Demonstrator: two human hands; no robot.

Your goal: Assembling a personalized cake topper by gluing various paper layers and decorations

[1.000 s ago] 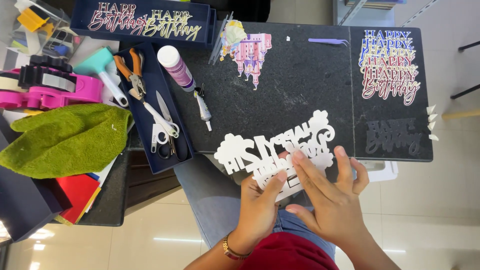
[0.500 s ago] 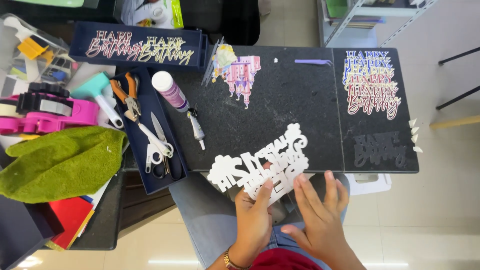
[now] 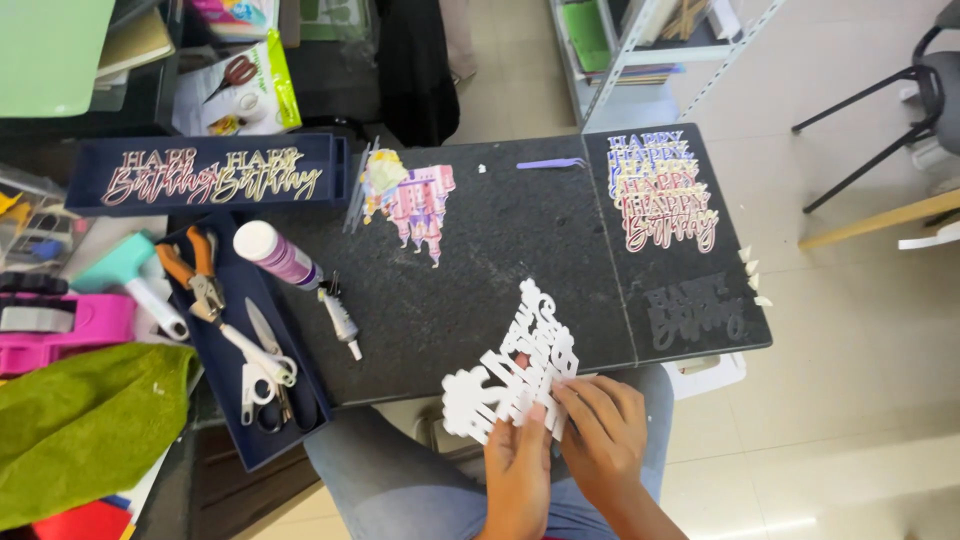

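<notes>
A white paper cutout of lettering (image 3: 512,368) hangs tilted over the front edge of the black work board (image 3: 450,270). My left hand (image 3: 520,470) pinches its lower edge from below. My right hand (image 3: 600,435) holds the same lower edge just to the right, fingers spread over the paper. Both hands are above my lap, in front of the board.
A stack of coloured lettering cutouts (image 3: 662,195) lies at the board's right; a multicoloured cutout (image 3: 415,205) lies at the back. A glue bottle (image 3: 277,255), a small tube (image 3: 340,320), and a dark tray (image 3: 255,400) with pliers (image 3: 195,275) and scissors sit left. Green cloth (image 3: 85,425) far left.
The white cutout has swung from lying nearly level to standing steeply tilted, its far end now pointing up over the board. Both hands stayed on its lower edge. The camera view shifted.
</notes>
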